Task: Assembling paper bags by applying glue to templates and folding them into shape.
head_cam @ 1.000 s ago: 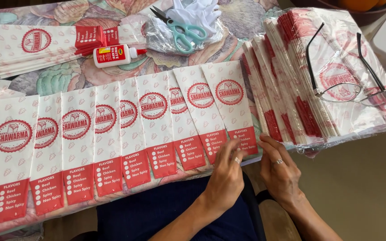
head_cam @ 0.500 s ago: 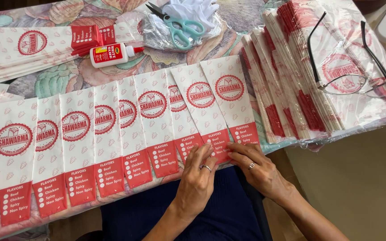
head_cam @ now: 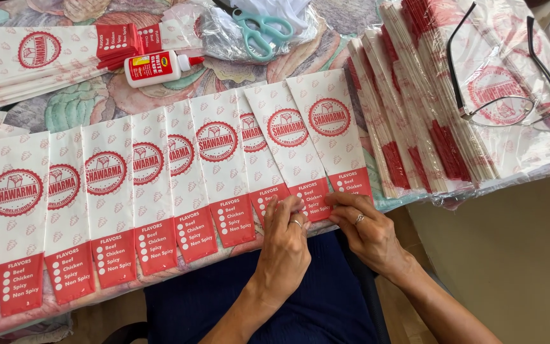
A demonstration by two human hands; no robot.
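Several white paper bags (head_cam: 218, 165) with a round red emblem and a red bottom band lie overlapped in a row along the table's near edge. My left hand (head_cam: 284, 245) pinches the red bottom end of one bag (head_cam: 288, 153) near the right end of the row, its fingertips lying on the band. My right hand (head_cam: 367, 232) grips the bottom edge of the same bag right beside it, fingers curled over the band and also covering the end of the rightmost bag (head_cam: 335, 127). Both hands wear a ring.
A white glue bottle (head_cam: 157, 67) with a red cap lies behind the row. Teal scissors (head_cam: 262, 28) rest on crumpled clear plastic. Thick stacks of the same bags (head_cam: 428, 127) sit at the right with eyeglasses (head_cam: 510, 108) on top. Another stack (head_cam: 46, 57) lies at the back left on the floral tablecloth (head_cam: 84, 102).
Both hands have shifted left along the row's bottom edge, from the rightmost bag to the one beside it. The view has drifted slightly.
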